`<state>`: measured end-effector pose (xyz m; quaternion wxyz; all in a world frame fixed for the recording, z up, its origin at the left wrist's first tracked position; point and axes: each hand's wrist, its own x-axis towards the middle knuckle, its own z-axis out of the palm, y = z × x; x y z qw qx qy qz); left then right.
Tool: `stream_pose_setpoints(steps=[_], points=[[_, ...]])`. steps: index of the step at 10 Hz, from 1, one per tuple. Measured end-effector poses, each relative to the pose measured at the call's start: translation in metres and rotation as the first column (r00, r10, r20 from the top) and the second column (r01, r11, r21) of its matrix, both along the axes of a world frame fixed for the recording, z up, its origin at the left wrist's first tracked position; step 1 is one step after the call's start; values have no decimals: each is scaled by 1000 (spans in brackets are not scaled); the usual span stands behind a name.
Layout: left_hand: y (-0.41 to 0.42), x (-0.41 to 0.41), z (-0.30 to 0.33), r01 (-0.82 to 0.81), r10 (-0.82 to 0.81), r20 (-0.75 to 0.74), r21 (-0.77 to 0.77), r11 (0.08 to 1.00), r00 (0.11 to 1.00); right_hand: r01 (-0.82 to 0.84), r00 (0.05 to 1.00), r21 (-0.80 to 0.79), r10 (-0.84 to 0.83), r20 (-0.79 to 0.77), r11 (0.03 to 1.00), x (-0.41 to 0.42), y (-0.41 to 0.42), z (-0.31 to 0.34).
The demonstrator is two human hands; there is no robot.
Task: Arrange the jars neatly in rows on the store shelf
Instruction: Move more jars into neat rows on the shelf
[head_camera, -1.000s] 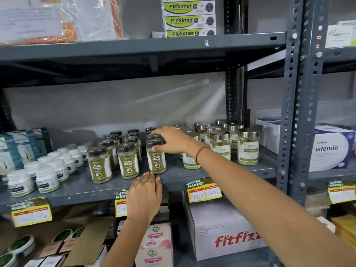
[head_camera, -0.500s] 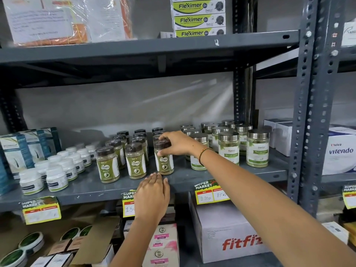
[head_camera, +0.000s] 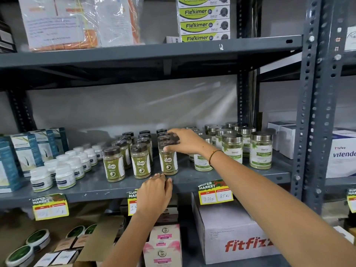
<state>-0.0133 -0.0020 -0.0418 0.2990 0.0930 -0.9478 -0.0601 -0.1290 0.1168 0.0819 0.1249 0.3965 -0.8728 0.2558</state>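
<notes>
Dark-lidded jars of green powder stand in three rows on the grey shelf (head_camera: 96, 186). My right hand (head_camera: 185, 141) grips the lid of the front jar of the right row (head_camera: 169, 164), thumb on its neck. Front jars of the left row (head_camera: 113, 164) and middle row (head_camera: 140, 161) stand beside it. My left hand (head_camera: 154, 193) rests flat on the shelf's front edge just below that jar, holding nothing. Silver-lidded jars (head_camera: 261, 153) stand in rows to the right, partly hidden behind my right forearm.
Small white bottles (head_camera: 64, 176) and blue boxes (head_camera: 25, 153) fill the shelf's left end. A grey upright post (head_camera: 316, 112) stands at right. Price tags (head_camera: 215, 192) hang from the edge. A Fitfizz carton (head_camera: 231, 234) and pink boxes (head_camera: 163, 245) sit below.
My right hand stays on the right row's front jar, which has shifted slightly forward. My left hand keeps its place on the shelf edge. The camera has moved a little.
</notes>
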Motion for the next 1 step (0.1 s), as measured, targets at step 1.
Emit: stream_pose_setpoints(steps=[1], points=[[-6, 1, 12, 10, -11, 13, 46, 999, 1000, 27, 994, -83, -36, -107, 996, 8, 13, 10]])
